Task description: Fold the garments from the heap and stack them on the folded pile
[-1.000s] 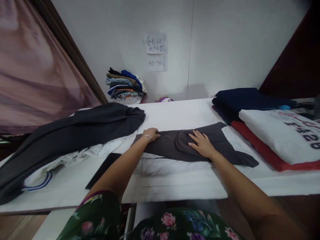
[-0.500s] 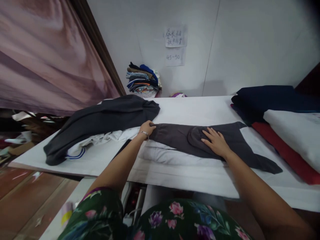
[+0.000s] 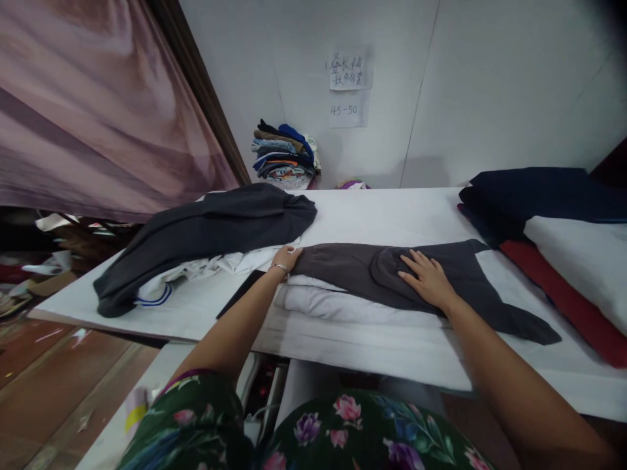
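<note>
A dark grey garment (image 3: 337, 266) lies stretched from left to right over white cloth (image 3: 353, 307) at the table's front. My left hand (image 3: 288, 258), with a bracelet at the wrist, is closed on its narrow left end, which looks like a cuff. Flat on the garment's middle rests my right hand (image 3: 427, 279), fingers spread, beside a curved fold. The garment's right end tapers to a dark point on the white table (image 3: 386, 215). Another dark grey garment (image 3: 210, 225) is draped to the left, over white cloth with blue stripes (image 3: 155, 297).
A stack of folded clothes (image 3: 284, 153) stands against the back wall. At the right lie navy (image 3: 533, 189), red (image 3: 553, 287) and white (image 3: 582, 254) fabrics. A pink curtain (image 3: 108, 98) hangs at the left. Handwritten papers (image 3: 350, 78) are on the wall.
The view has shifted slightly, so the scene sits a little further right. Both hands keep their places on the dark grey garment.
</note>
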`<state>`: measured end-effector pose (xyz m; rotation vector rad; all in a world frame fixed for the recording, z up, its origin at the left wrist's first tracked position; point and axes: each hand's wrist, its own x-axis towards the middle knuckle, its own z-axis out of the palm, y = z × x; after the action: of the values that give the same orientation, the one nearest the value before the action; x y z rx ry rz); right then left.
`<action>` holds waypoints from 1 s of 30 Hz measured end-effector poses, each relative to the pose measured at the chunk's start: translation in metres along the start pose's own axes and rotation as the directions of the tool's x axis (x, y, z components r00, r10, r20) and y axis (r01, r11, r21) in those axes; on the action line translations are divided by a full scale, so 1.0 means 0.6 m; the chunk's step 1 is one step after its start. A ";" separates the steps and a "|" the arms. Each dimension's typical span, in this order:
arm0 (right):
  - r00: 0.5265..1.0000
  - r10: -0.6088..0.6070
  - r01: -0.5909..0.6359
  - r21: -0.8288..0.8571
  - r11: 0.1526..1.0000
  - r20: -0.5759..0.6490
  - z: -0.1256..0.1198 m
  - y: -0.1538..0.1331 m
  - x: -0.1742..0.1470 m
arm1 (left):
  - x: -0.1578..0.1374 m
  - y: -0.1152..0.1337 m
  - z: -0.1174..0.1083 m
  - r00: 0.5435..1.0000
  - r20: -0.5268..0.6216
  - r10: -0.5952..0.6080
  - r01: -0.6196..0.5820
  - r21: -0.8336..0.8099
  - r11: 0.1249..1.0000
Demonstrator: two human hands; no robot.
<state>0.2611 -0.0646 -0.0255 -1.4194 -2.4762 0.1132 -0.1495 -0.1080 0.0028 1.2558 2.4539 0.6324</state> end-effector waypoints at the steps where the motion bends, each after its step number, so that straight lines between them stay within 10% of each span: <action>1: 1.000 -0.002 0.002 -0.001 1.000 0.001 0.000 0.000 0.000 | -0.002 -0.003 -0.003 1.000 0.005 -0.005 0.005 0.010 1.000; 10: 0.999 0.006 -0.006 -0.005 1.000 -0.040 -0.007 -0.008 -0.003 | -0.025 0.000 -0.023 0.988 0.150 -0.025 0.011 0.093 0.996; 15: 0.983 -0.063 0.067 0.015 0.998 -0.171 -0.033 -0.036 -0.009 | -0.035 0.012 -0.040 0.949 0.308 -0.075 0.121 -0.131 0.984; 21: 0.980 -0.161 0.158 0.038 0.987 0.117 -0.031 -0.065 -0.005 | -0.053 0.023 -0.054 0.912 0.393 -0.119 0.254 -0.311 0.916; 26: 0.981 -0.160 0.159 0.020 0.987 0.108 -0.024 -0.064 -0.005 | -0.066 0.016 -0.053 0.846 0.534 -0.006 0.311 -0.482 0.819; 30: 0.982 -0.159 0.158 0.013 0.987 0.106 -0.024 -0.065 -0.007 | -0.057 0.026 -0.066 0.892 0.443 0.092 0.183 -0.539 0.822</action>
<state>0.2345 -0.0891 -0.0042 -1.2384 -2.6635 0.1657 -0.1377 -0.1379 0.0470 0.9517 1.7162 0.8642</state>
